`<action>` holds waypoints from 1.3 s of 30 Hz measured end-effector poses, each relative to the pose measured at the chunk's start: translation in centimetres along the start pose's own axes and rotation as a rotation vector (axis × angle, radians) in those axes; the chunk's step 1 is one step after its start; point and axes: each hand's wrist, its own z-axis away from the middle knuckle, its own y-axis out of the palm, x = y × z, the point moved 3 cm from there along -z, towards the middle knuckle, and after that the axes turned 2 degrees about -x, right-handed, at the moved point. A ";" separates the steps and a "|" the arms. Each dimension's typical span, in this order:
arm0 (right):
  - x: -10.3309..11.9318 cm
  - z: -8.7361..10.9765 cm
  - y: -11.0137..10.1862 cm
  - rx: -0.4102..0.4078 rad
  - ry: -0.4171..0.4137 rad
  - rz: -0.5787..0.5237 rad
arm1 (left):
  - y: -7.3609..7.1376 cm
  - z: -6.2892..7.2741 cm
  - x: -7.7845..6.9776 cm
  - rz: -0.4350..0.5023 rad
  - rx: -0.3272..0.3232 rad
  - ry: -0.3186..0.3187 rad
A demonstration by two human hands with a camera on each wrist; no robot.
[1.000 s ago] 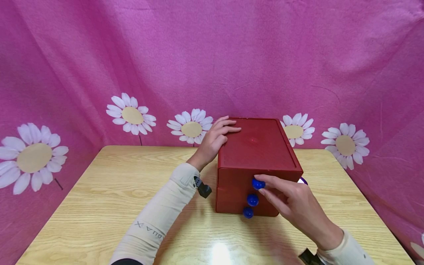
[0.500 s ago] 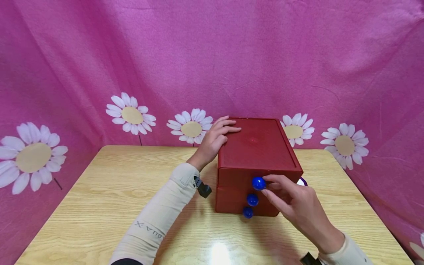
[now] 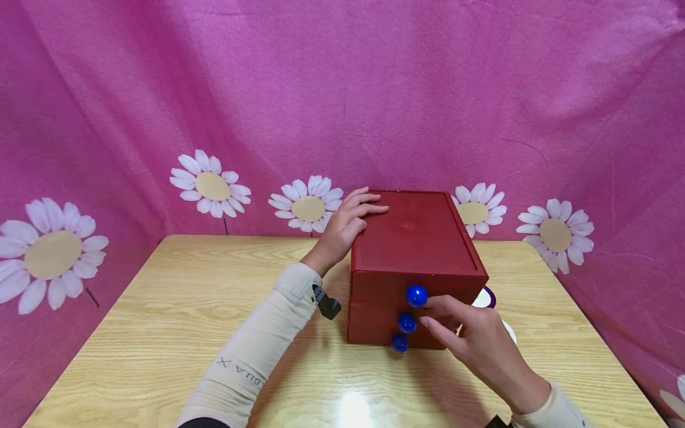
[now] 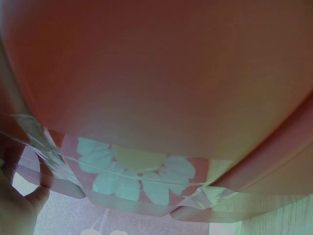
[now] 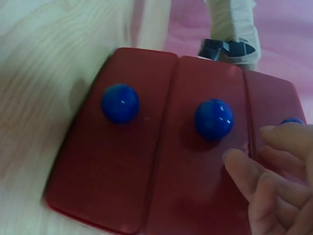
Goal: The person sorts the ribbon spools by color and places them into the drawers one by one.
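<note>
Toward five o'clock on the red drawer unit (image 3: 414,238), the right hand (image 3: 481,345) has thumb and forefinger parted beside the upper two blue knobs (image 3: 416,296), contact unclear. The unit stands on the counter (image 3: 214,297) at four o'clock from the head view's middle; at its ten o'clock, the left hand (image 3: 345,229) rests on the top edge, fingers spread. Beyond, toward twelve, hangs flowered pink cloth (image 3: 321,89).
</note>
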 end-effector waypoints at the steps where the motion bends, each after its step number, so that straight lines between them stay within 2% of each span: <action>1: 0.0 0.1 0.2 0.006 -0.008 0.001 | 0.0 0.0 0.0 0.002 -0.001 -0.001; 4: -0.1 0.3 0.8 0.035 -0.003 -0.015 | 0.0 0.0 0.0 0.000 -0.001 -0.006; 9: -0.4 0.7 1.8 0.097 0.051 -0.030 | 0.0 0.0 -0.1 -0.001 0.001 -0.010; 16: -0.5 0.7 2.3 0.089 0.040 -0.007 | 0.0 0.0 -0.1 -0.001 0.000 0.001; 25: -0.6 0.8 2.6 0.096 0.017 -0.013 | 0.2 0.0 -0.1 0.043 0.001 -0.023; 34: -0.8 0.7 2.7 0.181 0.052 -0.080 | 0.0 0.1 -0.2 -0.002 0.001 -0.005; 39: -0.8 0.7 2.8 0.184 0.043 -0.079 | 0.0 0.0 -0.1 -0.012 0.008 0.001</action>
